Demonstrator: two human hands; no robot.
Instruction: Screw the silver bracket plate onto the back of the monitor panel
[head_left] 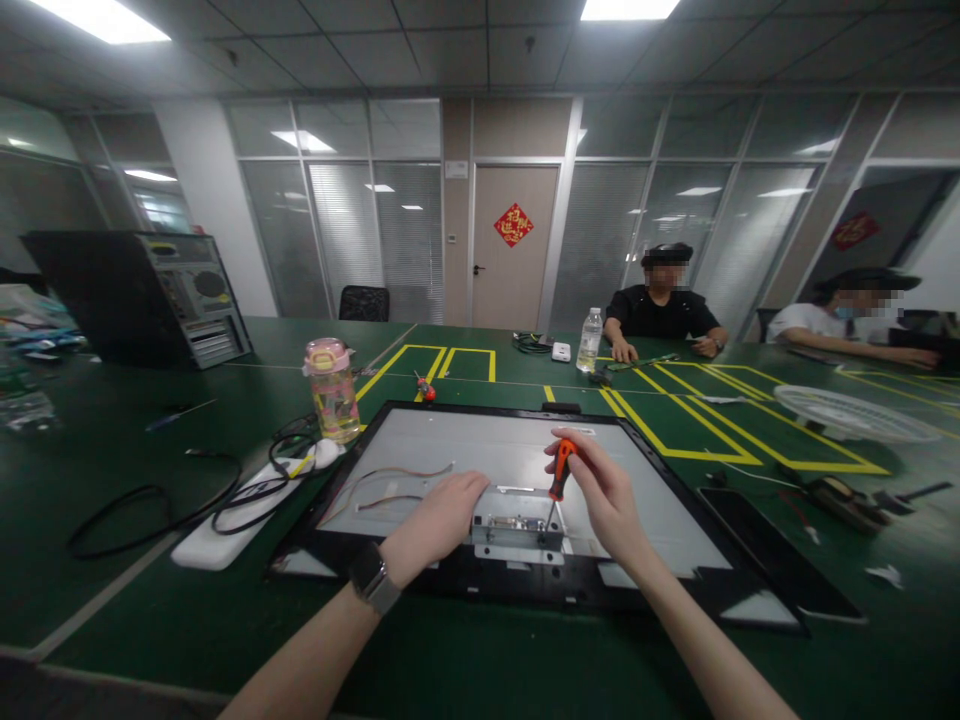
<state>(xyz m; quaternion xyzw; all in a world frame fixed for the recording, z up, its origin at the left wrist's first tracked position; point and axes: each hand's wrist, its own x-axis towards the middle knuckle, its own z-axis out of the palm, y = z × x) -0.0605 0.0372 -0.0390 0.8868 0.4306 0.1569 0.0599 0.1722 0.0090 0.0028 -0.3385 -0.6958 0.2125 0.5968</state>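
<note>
The screwdriver (561,472) stands at the metal bracket (517,538), tip down, long axis nearly upright, pinched in the grip of the inward-angled right hand (604,490), while the left hand (447,512), back upward, meets the bracket's left end, grip hidden.

The screwdriver (561,470) we see is orange and black, the metal bracket (517,538) silvery grey, the panel (465,432) pale grey with a black border (525,590). Our table (187,635) is dark green, patterned with yellow tape (712,459) in lines and boxes. We note a pink cup lid (328,356) and a red door sign (513,226) lettered in gold. The blurred wires (397,471) look brownish to us, perhaps multicoloured.
</note>
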